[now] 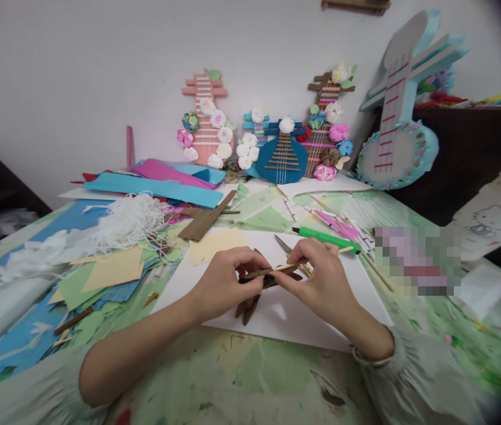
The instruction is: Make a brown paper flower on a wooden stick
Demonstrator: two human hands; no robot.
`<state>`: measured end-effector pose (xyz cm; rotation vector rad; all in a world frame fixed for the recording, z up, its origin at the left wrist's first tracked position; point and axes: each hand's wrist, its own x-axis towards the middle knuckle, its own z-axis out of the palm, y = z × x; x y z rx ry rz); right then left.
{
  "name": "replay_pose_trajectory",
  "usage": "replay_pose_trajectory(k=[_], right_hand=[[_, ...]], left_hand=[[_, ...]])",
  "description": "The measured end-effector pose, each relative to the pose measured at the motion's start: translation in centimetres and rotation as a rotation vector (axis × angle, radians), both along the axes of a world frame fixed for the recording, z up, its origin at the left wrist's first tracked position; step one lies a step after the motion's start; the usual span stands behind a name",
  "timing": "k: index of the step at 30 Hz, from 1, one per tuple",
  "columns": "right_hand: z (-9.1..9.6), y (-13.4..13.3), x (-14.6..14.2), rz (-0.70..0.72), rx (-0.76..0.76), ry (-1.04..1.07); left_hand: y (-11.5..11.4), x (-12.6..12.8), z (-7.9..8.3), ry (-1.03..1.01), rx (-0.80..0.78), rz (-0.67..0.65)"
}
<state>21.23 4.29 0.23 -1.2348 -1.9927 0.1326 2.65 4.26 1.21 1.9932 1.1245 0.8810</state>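
My left hand (223, 277) is closed in a pinch on a narrow brown paper piece (254, 274), its fingertips pressed together. My right hand (321, 274) pinches a thin wooden stick (284, 268), whose pale far end sticks out past the fingers on the right. Stick and brown paper meet between the two hands; whether the paper is wrapped around the stick I cannot tell. Below, several brown petal-shaped pieces (249, 310) lie on a white sheet (316, 327). Scissors (305, 268) lie partly hidden behind my right hand.
A green cutter (325, 239) lies behind my right hand. At left are white string (137, 218), paper scraps (115, 268) and a blue strip (153, 189). A brown paper piece (208, 218) lies beyond my left hand. Decorated paper instruments (282, 156) stand along the wall; a cup (493, 215) is at right.
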Motion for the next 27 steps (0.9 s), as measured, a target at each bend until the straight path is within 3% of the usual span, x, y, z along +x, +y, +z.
replay_pose_trajectory(k=[12, 19, 24, 27], right_hand=[[-0.2, 0.3, 0.5, 0.037, 0.111, -0.107], [-0.3, 0.6, 0.5, 0.023, 0.007, -0.168], [0.0, 0.3, 0.1, -0.074, -0.033, -0.067], [0.2, 0.2, 0.0, -0.091, -0.032, -0.034]], left_hand=[[-0.1, -0.1, 0.1, -0.038, 0.023, -0.015], [-0.1, 0.0, -0.4, -0.014, 0.142, 0.026], [-0.4, 0.2, -0.8, -0.06, 0.22, 0.048], [-0.4, 0.3, -1.1, -0.112, 0.184, 0.061]])
